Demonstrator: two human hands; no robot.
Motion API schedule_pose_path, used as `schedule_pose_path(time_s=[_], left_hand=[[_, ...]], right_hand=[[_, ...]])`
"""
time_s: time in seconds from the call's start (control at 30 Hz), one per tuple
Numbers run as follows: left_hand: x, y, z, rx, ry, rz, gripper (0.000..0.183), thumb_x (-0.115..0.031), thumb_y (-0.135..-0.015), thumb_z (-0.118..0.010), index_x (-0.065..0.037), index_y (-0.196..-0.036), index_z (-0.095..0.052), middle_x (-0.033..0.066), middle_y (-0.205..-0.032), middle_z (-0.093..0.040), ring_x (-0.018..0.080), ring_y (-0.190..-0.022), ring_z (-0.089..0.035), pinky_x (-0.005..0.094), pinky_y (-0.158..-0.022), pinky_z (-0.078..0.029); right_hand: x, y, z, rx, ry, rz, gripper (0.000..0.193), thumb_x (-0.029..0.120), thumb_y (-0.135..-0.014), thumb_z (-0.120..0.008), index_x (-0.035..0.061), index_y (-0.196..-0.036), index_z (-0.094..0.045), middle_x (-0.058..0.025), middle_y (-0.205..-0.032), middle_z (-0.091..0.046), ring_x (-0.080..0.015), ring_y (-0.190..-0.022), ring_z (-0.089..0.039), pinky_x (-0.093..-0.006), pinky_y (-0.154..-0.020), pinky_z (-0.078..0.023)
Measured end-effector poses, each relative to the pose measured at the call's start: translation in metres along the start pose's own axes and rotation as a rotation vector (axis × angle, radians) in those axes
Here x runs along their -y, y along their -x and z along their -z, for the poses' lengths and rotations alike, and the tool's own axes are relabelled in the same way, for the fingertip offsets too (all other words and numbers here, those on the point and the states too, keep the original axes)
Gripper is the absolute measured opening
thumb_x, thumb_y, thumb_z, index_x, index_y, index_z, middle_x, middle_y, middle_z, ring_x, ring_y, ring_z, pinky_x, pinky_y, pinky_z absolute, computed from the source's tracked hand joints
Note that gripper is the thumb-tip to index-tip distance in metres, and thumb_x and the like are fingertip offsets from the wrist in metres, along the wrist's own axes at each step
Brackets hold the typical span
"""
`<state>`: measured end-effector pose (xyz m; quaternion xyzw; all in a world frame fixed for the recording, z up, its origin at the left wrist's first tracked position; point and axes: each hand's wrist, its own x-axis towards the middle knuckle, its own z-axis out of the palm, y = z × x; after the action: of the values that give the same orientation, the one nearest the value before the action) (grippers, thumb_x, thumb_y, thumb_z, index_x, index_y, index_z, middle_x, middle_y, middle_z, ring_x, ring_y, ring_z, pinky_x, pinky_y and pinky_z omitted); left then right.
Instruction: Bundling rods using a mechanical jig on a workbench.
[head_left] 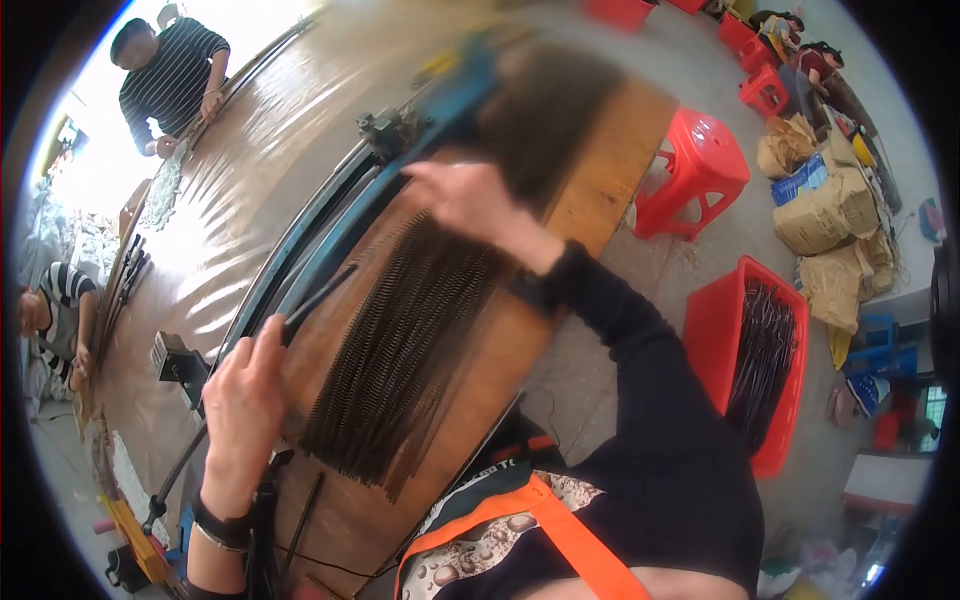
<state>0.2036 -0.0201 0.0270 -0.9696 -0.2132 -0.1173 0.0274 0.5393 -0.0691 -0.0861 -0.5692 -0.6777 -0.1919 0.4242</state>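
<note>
So there's this stack of long dark coil springs (400,350) lying lengthwise on a wooden board (597,190), and that's the landmark here. The person's left hand (243,392) is just left of the stack, fingers curled round a slim dark rod (322,296) whose tip pokes out toward the springs. The right hand (468,203) is over the stack's far end, a bit blurry, fingers partly stretched toward the blue rail (352,222); can't tell if it's gripping or touching anything. That rail runs along the stack's left side. Right of the stack, well apart, there's a red stool (708,160) and, nearer the wearer, a red crate (712,335) of dark, thin pieces. A co-worker in stripes (180,75) is way off beyond it, to the left.
</note>
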Motion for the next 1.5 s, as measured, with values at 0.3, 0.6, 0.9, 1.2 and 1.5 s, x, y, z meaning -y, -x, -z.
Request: schedule_pose_path(time_s=[0.3,0.6,0.9,1.2,1.5], left_hand=[[0.001,0.039,0.048,-0.034,-0.074,0.090,0.040,-0.003,-0.085,-0.060,-0.016,-0.124,-0.061,0.0095,-0.071,-0.050,0.0271,-0.067,-0.057,0.0388,-0.061,-0.048],[-0.005,0.051,0.055,-0.075,-0.120,0.139,0.039,0.000,-0.085,-0.059,-0.015,-0.121,-0.064,0.0088,-0.069,-0.049,0.0256,-0.066,-0.057,0.0386,-0.060,-0.047],[0.042,0.086,0.082,-0.342,-0.004,0.117,0.030,-0.001,-0.091,-0.056,-0.010,-0.119,-0.062,0.0134,-0.078,-0.057,0.0305,-0.064,-0.057,0.0396,-0.060,-0.045],[0.117,0.141,0.168,-0.598,-0.123,0.687,0.019,-0.015,-0.098,-0.059,-0.003,-0.113,-0.063,0.0054,-0.072,-0.053,0.0119,-0.063,-0.045,0.0267,-0.057,-0.038],[0.103,0.211,0.142,-0.399,-0.060,0.542,0.021,-0.017,-0.095,-0.064,-0.001,-0.108,-0.065,0.0088,-0.073,-0.058,0.0123,-0.062,-0.051,0.0277,-0.057,-0.042]], right_hand=[[0.083,0.001,0.036,0.230,-0.630,-0.120,0.027,0.018,-0.086,-0.071,0.0094,-0.111,-0.070,-0.0035,-0.066,-0.053,-0.0186,-0.058,-0.055,-0.0324,-0.055,-0.047],[0.095,-0.005,0.027,0.025,-0.340,0.145,0.032,0.009,-0.086,-0.069,0.0062,-0.118,-0.067,-0.0027,-0.067,-0.054,-0.0158,-0.056,-0.052,-0.0283,-0.051,-0.045],[0.086,-0.008,-0.006,-0.134,-0.217,0.227,0.034,0.009,-0.091,-0.063,0.0182,-0.124,-0.066,0.0004,-0.076,-0.063,-0.0121,-0.063,-0.060,-0.0281,-0.052,-0.049],[0.115,-0.012,-0.022,0.064,-0.550,-0.184,0.030,0.002,-0.094,-0.055,0.0099,-0.122,-0.064,-0.0088,-0.090,-0.069,-0.0243,-0.074,-0.066,-0.0311,-0.065,-0.053],[0.145,-0.085,-0.040,0.380,-0.159,-0.226,0.027,0.021,-0.094,-0.062,0.0037,-0.114,-0.062,-0.0130,-0.105,-0.069,-0.0247,-0.088,-0.068,-0.0334,-0.072,-0.053]])
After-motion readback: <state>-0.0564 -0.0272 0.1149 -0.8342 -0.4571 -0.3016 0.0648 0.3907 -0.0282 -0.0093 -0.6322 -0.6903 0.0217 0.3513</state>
